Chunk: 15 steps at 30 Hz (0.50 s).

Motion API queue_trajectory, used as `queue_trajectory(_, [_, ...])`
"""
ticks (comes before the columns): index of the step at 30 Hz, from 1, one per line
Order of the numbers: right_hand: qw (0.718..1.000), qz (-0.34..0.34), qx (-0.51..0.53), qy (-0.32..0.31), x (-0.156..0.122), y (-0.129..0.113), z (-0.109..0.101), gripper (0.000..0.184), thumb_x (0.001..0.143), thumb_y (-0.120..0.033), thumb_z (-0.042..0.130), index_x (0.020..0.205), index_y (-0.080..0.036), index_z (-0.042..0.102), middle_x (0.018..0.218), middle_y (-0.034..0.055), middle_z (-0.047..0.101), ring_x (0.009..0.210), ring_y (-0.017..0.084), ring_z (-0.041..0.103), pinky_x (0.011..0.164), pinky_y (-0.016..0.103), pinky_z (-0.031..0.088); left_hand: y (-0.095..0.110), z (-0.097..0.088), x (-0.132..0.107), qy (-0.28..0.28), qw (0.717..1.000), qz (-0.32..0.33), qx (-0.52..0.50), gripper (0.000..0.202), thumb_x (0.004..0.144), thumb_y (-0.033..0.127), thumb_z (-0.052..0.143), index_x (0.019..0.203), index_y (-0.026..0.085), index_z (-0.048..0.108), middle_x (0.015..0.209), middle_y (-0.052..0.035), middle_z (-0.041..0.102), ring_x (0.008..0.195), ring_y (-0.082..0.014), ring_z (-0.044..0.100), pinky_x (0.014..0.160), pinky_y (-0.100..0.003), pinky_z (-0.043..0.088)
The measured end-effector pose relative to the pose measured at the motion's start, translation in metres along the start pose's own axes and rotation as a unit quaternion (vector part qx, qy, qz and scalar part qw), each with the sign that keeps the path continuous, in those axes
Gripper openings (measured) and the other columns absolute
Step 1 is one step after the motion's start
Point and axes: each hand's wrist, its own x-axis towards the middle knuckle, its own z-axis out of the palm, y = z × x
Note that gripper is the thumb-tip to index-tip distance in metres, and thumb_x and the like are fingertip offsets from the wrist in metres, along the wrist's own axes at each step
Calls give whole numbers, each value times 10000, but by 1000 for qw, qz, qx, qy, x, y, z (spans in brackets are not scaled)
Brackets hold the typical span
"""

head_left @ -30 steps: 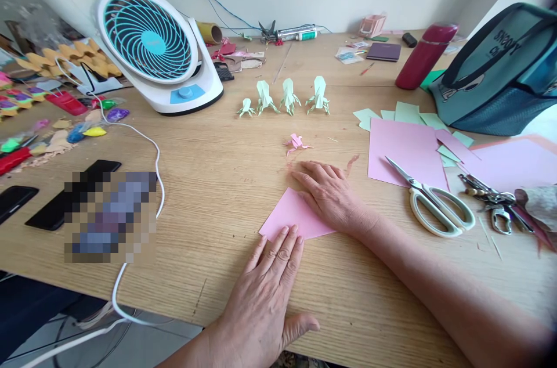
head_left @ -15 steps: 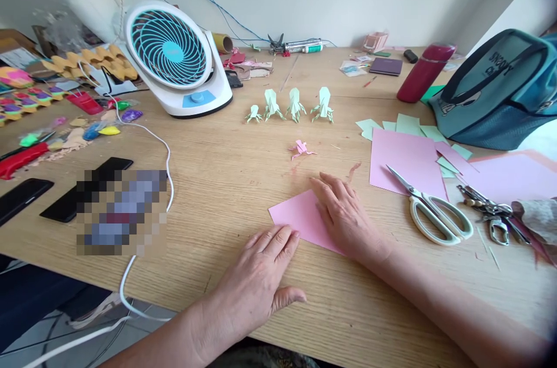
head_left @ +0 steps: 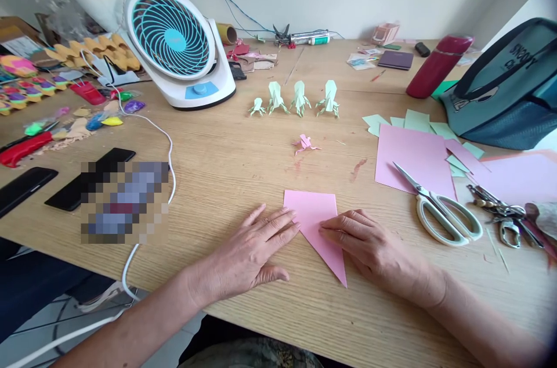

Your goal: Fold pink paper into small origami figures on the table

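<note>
A folded piece of pink paper (head_left: 314, 212) lies on the wooden table, straight across its far side and tapering to a point towards me. My left hand (head_left: 250, 255) rests flat with fingers spread, its fingertips on the paper's left edge. On the right edge, my right hand (head_left: 369, 243) has its fingers bunched together on the paper; the thumb is mostly hidden. Beyond the paper sits a small pink origami frog (head_left: 306, 143). Farther back stands a row of several pale green folded paper figures (head_left: 300, 99), the leftmost one smallest.
White-handled scissors (head_left: 444, 214) lie partly over a pink sheet (head_left: 411, 153), with green paper pieces (head_left: 416, 121) behind. Keys (head_left: 507, 220), a red flask (head_left: 441, 66) and a blue-green bag (head_left: 507, 86) are at right. Left are a fan (head_left: 198, 89), a white cable (head_left: 173, 165) and a black phone (head_left: 28, 191).
The pink paper has turned, its point now towards me. My right hand has moved from lying flat across it to its right edge, fingers bunched. My left hand has shifted slightly left.
</note>
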Motion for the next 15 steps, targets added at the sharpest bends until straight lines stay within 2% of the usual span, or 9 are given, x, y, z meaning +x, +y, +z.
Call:
queue_trajectory(4, [999, 6, -28, -43, 10, -5, -3, 373, 974, -137, 402, 1310, -152, 564, 1086, 139, 625, 936, 249, 580, 803, 414, 505, -1, 1, -1, 7, 1000, -5, -13, 770, 935, 620, 373, 1543, 183, 190, 1574, -132, 310, 1470, -264, 255, 1215, -512, 174])
queue_trajectory(7, [997, 17, -56, -50, 15, -9, -1, 346, 962, -214, 467, 1284, -190, 591, 983, 117, 590, 831, 241, 534, 731, 395, 484, -1, 0, -1, 11, 1000, -3, -19, 779, 944, 606, 372, 1552, 183, 132, 1572, -125, 316, 1467, -256, 265, 1220, -492, 170])
queue_trajectory(11, [995, 36, -73, -63, 16, -15, 3, 275, 965, -288, 483, 1169, -206, 649, 951, 109, 564, 812, 244, 500, 731, 403, 469, -1, 0, -1, 12, 1000, -1, -19, 757, 951, 597, 368, 1549, 182, 160, 1572, -122, 317, 1465, -258, 272, 1217, -493, 176])
queue_trajectory(15, [992, 72, -65, -78, 15, -22, 4, 280, 956, -295, 502, 1178, -198, 643, 999, 124, 565, 878, 270, 509, 786, 443, 484, -1, 0, -1, 2, 1000, -4, -10, 721, 952, 594, 374, 1535, 198, 225, 1581, -116, 298, 1471, -264, 253, 1213, -512, 181])
